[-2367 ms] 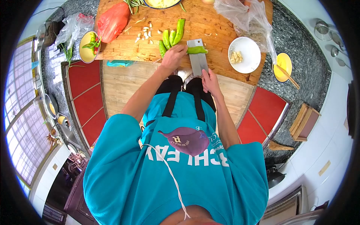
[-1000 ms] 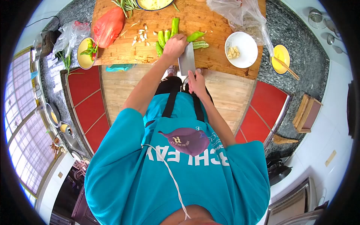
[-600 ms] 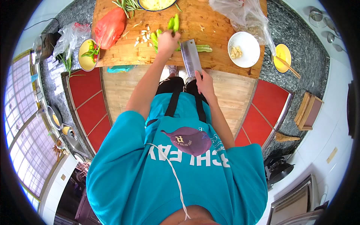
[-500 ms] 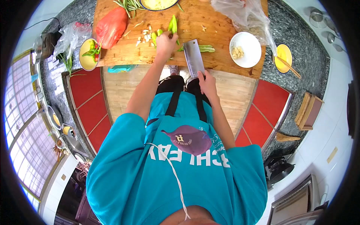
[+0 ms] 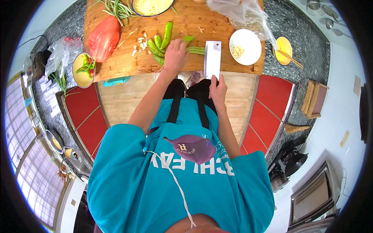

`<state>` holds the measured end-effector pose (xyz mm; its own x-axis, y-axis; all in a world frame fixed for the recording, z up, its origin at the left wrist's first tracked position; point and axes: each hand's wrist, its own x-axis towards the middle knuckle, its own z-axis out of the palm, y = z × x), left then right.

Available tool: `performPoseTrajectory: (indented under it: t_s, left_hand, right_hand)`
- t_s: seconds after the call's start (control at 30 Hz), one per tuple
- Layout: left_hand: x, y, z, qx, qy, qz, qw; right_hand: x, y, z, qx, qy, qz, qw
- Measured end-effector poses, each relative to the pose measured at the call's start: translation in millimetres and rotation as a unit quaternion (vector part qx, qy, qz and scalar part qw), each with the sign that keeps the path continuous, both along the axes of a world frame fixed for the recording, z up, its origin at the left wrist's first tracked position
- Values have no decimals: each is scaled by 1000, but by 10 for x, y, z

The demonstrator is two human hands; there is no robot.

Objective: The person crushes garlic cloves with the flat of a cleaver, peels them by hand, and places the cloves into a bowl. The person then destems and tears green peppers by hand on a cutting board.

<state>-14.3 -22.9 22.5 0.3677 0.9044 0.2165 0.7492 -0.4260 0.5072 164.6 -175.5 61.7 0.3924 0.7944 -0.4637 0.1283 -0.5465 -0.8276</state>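
Note:
My right hand [image 5: 218, 88] is closed round the handle of a cleaver [image 5: 212, 60], whose broad blade lies over the front part of the wooden board [image 5: 128, 64]. Green pepper pieces [image 5: 195, 50] lie just left of the blade. My left hand [image 5: 176, 55] rests on the board, its fingers bent down at these pieces; what is beneath the fingertips is hidden. Several whole green peppers [image 5: 154, 48] lie to its left, one long one pointing away from me. Garlic cloves [image 5: 143, 41] are scattered further left.
On the board are a red plastic bag [image 5: 104, 39], green beans [image 5: 118, 11], a rimmed bowl [image 5: 151, 6], a clear bag [image 5: 237, 11] and a white bowl [image 5: 252, 46] with garlic. Yellow bowls stand left [image 5: 80, 77] and right [image 5: 284, 46], the right one with chopsticks [image 5: 291, 59].
The cleaver has moved right, away from my left hand, and stands more upright in view. My left hand has shifted from the whole peppers to the pieces beside them. The camera view has shifted.

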Motion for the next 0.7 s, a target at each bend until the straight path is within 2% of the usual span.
performPoseTrajectory:
  t_s: [0.03, 0.1, 0.17, 0.23, 0.27, 0.3, 0.37, 0.47, 0.57, 0.7]
  left_hand:
    - [51, -9, -4, 31, -11, -53, 998]
    - [153, -64, -27, 21, -12, -63, 998]
    - [208, -91, -78, -18, 75, -71, 994]
    - [227, -219, -87, -33, 64, -42, 996]
    - [233, -247, -95, -42, 52, -16, 998]
    - [257, -281, -105, -41, 54, -13, 998]
    - [338, -394, -137, -186, 72, 37, 979]
    - [449, -508, -342, -171, 24, 100, 980]
    - [522, -545, -279, -223, 5, 116, 968]
    - [546, -537, -250, -234, -34, 130, 963]
  right_hand:
    - [8, -18, 24, 12, -31, 0, 999]
    - [28, -57, -36, 42, -42, -11, 998]
    - [154, 17, -148, 80, -54, -14, 995]
    - [252, 63, -143, 166, -262, 77, 948]
    - [287, 63, -130, 109, -225, 78, 965]
    - [305, 97, -146, 112, -223, 80, 965]
    - [343, 136, -177, 115, -224, 87, 964]
    - [337, 228, -168, 122, -228, 113, 959]
    - [313, 288, -247, 142, -228, 161, 950]
    - [280, 305, -275, 124, -221, 226, 941]
